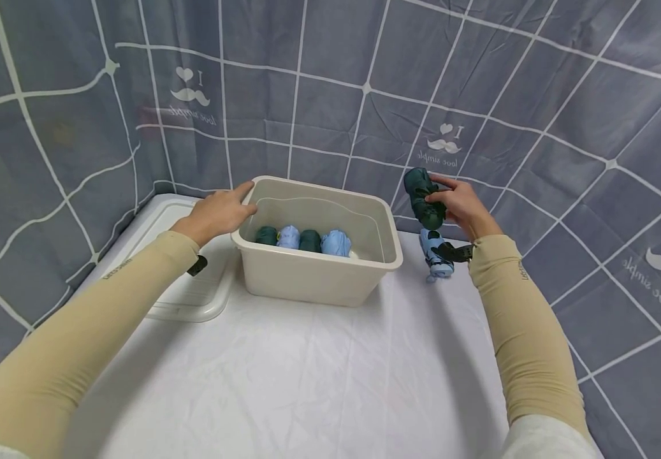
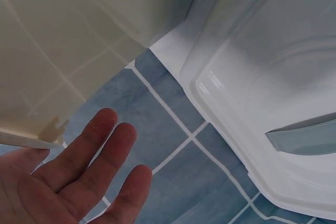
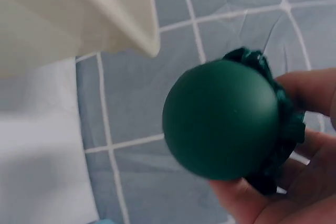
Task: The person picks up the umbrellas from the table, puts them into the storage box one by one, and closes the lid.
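My right hand (image 1: 461,203) grips a dark green folded umbrella (image 1: 422,197) above the table, right of a cream storage box (image 1: 307,277). In the right wrist view the umbrella's smooth round end (image 3: 220,119) faces the camera, with bunched fabric behind it. Below that hand a light blue folded umbrella (image 1: 436,258) lies on the table. My left hand (image 1: 218,211) holds the box's left rim, thumb over the edge; in the left wrist view several fingers (image 2: 100,156) extend loosely outside the wall. Inside the box, several dark green and light blue rolled bundles (image 1: 336,243) sit in a row.
The white box lid (image 1: 192,299) lies on the table left of the box. A white cloth (image 1: 307,370) covers the table. Grey curtains with a white grid (image 1: 330,108) hang close behind and at both sides.
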